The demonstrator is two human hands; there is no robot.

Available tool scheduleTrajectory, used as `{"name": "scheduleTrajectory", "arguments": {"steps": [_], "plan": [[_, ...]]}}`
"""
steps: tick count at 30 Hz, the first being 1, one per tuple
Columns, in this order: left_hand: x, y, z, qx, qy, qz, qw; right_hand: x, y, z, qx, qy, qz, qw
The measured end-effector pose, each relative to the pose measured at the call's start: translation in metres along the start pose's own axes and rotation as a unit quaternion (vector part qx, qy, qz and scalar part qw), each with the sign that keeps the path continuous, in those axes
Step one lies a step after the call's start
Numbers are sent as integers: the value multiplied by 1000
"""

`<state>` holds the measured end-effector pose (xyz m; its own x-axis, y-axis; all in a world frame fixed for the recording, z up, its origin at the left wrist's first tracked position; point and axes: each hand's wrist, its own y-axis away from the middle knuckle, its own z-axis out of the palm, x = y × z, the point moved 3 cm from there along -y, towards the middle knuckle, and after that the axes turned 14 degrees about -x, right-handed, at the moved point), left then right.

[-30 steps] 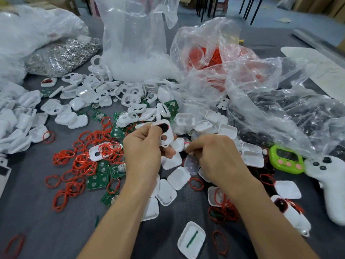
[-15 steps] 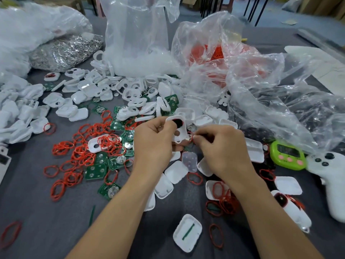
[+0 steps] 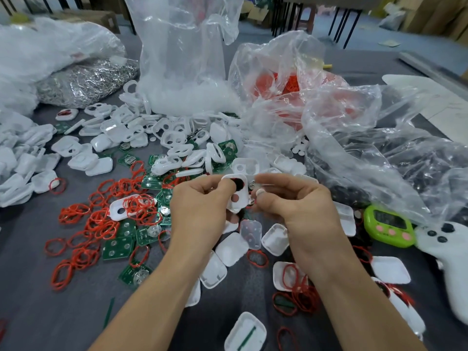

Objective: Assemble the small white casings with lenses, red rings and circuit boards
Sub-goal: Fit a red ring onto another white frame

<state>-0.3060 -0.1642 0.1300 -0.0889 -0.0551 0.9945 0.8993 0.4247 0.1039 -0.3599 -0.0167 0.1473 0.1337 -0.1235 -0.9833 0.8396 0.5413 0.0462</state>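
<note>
Moved: right hand (image 3: 298, 209) had lifted off the surface (image 3: 30, 287), bringing a small pale disc (image 3: 259, 191) beside the casing (image 3: 236, 196).
Left hand (image 3: 200, 206): gripped the white casing by its rim, above the surface.
Right hand: pinched the disc, just at the casing's 3 o'clock.
Handling: casing likely light, stiff, slick; best held by the rim, holes kept free.
Spare parts: red rings (image 3: 101, 221) lay at its 9 o'clock.

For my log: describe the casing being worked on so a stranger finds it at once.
Over the middle of the grey table, the left hand pinches a white casing. Alone among the many casings, it is held up, with its upper hole dark and its lower hole open.
</note>
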Motion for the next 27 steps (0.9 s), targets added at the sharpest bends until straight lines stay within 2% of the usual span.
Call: {"name": "scheduleTrajectory", "arguments": {"steps": [4, 10, 13, 23, 27], "plan": [[0, 1, 3, 5, -16, 11, 1000, -4, -1, -1, 9, -33, -10, 999], [-1, 3, 8, -20, 68, 3, 997, 2, -3, -4, -15, -113, 20, 993], [-1, 2, 9, -38, 74, 0, 996, 3, -3, -5, -28, -119, 19, 992], [-1, -1, 6, -45, 28, 26, 998, 2, -5, -9, -6, 3, -9, 1000], [-1, -1, 5, -47, 12, 24, 999, 1, -3, -12, 46, 174, -58, 982]]}}
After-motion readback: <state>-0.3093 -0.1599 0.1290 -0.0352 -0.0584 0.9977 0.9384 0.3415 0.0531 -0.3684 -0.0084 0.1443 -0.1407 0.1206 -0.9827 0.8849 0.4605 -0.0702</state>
